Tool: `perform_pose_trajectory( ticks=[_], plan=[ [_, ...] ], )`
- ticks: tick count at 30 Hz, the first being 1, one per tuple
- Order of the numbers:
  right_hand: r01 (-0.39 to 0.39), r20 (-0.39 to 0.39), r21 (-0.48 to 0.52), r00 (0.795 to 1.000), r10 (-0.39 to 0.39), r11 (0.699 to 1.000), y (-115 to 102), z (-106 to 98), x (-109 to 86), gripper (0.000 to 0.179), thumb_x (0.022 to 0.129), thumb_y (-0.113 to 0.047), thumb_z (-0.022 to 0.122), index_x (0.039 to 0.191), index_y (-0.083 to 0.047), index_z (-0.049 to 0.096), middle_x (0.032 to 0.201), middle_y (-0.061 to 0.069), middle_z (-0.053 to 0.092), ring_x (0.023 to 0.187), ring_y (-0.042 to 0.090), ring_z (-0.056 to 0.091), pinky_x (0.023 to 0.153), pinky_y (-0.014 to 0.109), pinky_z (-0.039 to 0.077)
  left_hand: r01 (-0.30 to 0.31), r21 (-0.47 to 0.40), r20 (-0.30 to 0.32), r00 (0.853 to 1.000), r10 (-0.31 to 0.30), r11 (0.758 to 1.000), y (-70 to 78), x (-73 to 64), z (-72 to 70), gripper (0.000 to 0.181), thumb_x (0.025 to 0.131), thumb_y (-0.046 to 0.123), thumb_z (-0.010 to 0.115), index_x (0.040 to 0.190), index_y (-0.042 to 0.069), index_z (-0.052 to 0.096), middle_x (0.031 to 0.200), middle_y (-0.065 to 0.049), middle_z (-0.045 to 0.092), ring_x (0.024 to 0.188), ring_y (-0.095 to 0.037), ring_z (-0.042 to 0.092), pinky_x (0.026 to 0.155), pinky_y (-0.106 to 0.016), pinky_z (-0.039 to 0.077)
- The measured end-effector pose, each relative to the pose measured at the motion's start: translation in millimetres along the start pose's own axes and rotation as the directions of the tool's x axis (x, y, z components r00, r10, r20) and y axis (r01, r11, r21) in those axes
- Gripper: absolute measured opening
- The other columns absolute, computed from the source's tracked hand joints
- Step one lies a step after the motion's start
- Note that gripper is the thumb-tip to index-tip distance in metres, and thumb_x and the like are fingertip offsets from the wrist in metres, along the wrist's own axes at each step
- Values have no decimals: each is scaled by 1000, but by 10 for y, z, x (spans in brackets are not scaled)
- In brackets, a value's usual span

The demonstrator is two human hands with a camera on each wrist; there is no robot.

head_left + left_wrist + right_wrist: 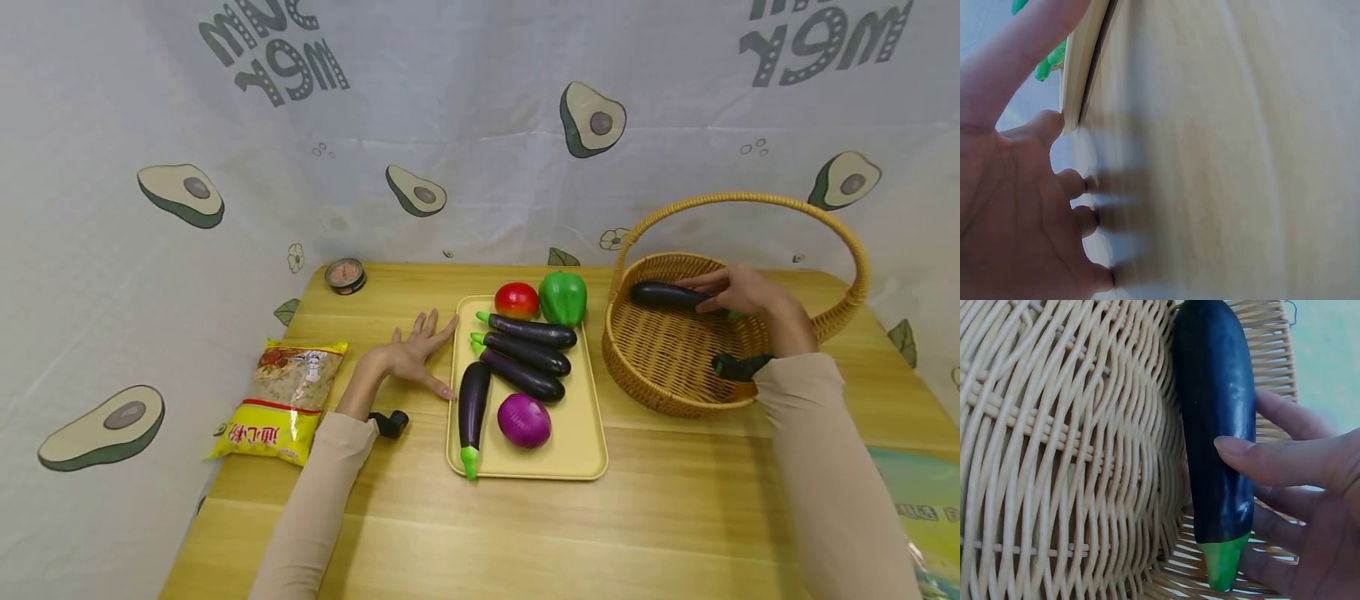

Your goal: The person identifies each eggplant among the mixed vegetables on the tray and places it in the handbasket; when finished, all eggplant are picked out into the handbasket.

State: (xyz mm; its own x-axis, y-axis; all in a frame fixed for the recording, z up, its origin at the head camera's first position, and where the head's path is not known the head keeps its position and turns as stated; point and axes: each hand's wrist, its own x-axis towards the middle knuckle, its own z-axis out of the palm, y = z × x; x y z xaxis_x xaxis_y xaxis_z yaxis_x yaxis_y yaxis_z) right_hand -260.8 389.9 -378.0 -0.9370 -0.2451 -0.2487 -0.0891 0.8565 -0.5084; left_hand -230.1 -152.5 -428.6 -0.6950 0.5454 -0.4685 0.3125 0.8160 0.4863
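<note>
Inside the wicker basket, my right hand grips a dark eggplant with a green stem end. The right wrist view shows the thumb on the near side and the fingers behind. The eggplant lies against the woven wall and floor. My left hand is spread at the left edge of the pale yellow tray, its fingertips on the table and thumb at the tray's rim. On the tray lie several eggplants, a purple onion, a red tomato and a green bell pepper.
A tall handle arches over the basket. Left of the tray lies a yellow food bag, with a small round tin behind it. A green printed packet is at the right edge. A patterned curtain backs the table.
</note>
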Motion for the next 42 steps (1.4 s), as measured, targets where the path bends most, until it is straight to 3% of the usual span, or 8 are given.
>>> perform_pose_trajectory(
  ticks=[6,13,17,23,28,34,40,42],
  plan=[
    [-32,-21,6,999,32,999,-10,22,9,50,96,-6,71,143,2,56,136,39,57,125,61,52,84,43,58,-2,-4,-1,1000,2,1000,-24,6,0,131,82,50,86,167,26,-12,168,-17,-32,155,-37,-33,120,-72,-18],
    [-58,-26,21,998,58,998,-2,34,20,50,97,-7,71,143,3,56,144,37,51,127,58,51,74,22,47,-13,-2,-6,1000,12,1000,-33,15,2,131,82,51,85,167,26,-12,169,-18,-31,155,-37,-33,120,-72,-18],
    [-57,-25,19,998,57,998,7,38,-2,50,97,-7,70,143,3,56,143,38,53,125,57,54,72,19,46,-13,-4,2,1000,13,1000,-20,27,0,131,82,50,85,167,26,-12,168,-17,-32,155,-37,-33,119,-72,-19],
    [-2,-10,8,1000,2,1000,-66,32,-54,49,100,-2,63,145,11,51,136,41,57,121,57,58,84,43,60,-13,-11,1,1000,13,1000,-13,24,-4,131,82,50,85,166,26,-12,168,-17,-32,155,-37,-34,119,-72,-20],
    [27,26,1,999,-27,1000,-210,0,-145,50,106,-7,55,151,11,44,140,41,54,124,56,58,92,57,56,-11,-10,6,1000,11,1000,-17,24,-7,131,82,50,85,166,26,-12,168,-17,-33,155,-37,-34,119,-72,-20],
    [78,56,13,995,-79,997,-490,-11,-295,53,109,-19,54,155,4,43,146,33,55,125,47,62,86,43,56,-14,-11,2,1000,14,1000,-19,15,-5,131,82,50,86,167,25,-11,168,-18,-32,155,-37,-33,119,-72,-19],
    [226,40,38,973,-228,973,-849,80,-486,51,106,-21,61,152,-4,51,150,22,57,132,39,59,88,15,50,-9,-2,0,1000,9,1000,-17,7,-3,131,82,49,86,167,26,-10,169,-18,-30,156,-37,-32,120,-71,-18],
    [278,28,71,959,-281,958,-949,147,-538,51,104,-18,63,153,-6,51,148,21,59,128,22,63,87,11,49,-9,1,-2,1000,9,1000,-17,6,-5,131,82,49,86,167,26,-10,169,-18,-30,156,-37,-31,120,-71,-18]
  ],
)
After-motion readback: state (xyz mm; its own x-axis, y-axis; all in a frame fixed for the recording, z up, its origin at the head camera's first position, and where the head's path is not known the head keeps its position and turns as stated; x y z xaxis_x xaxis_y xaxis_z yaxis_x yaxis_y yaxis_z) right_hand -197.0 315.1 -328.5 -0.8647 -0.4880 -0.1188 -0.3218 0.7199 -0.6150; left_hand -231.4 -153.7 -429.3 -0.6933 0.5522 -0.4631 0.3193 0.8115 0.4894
